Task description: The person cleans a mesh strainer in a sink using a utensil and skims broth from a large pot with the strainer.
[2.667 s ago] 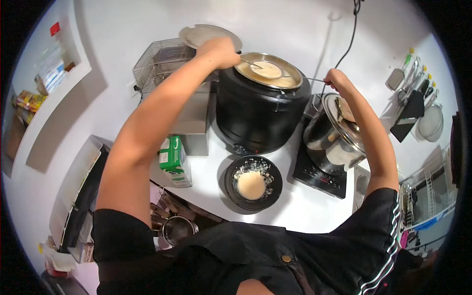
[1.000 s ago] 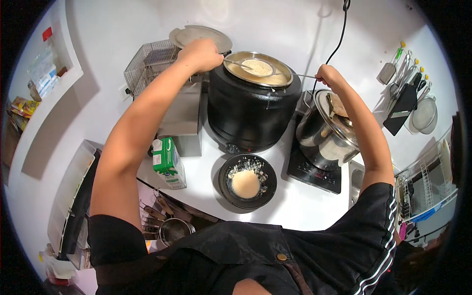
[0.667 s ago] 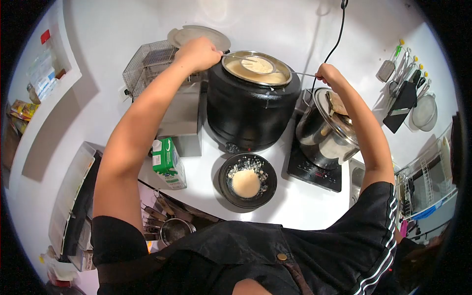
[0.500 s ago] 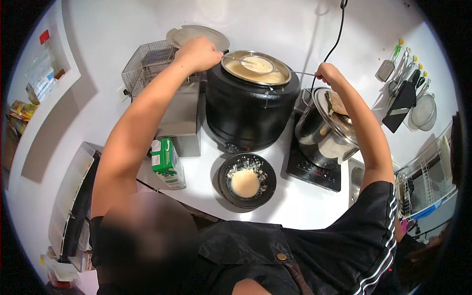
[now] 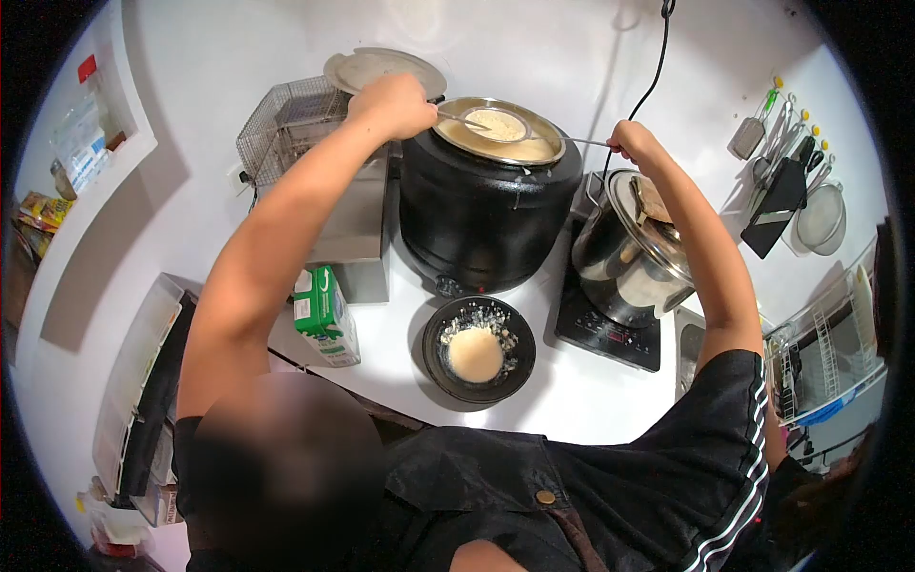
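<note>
Strainer (image 5: 526, 131) at 12 o'clock, over kettle (image 5: 488, 229) of creamy liquid. Right hand (image 5: 636, 143) grips its handle (image 5: 586, 142); left hand (image 5: 395, 107) grips utensil (image 5: 461, 119) reaching in (tip unclear). Bowl (image 5: 523, 370) at kettle's 6 o'clock. Risk: hard utensil push tilts strainer, solids drop into kettle.

Just the one cam here, worn up on the head, looking forward and steeply down over the desk (image 5: 562, 410). Super wide lens, so the corners go black and the edges bend, like the shelf (image 5: 107, 205) at far left. It's close enough that the shirt (image 5: 629, 477) fills the bottom, with the left arm (image 5: 262, 234) and right arm (image 5: 715, 243) reaching up both sides. The bowl (image 5: 478, 381) sits just below center, the black pot (image 5: 481, 224) above it, wall (image 5: 534, 43) up top.
</note>
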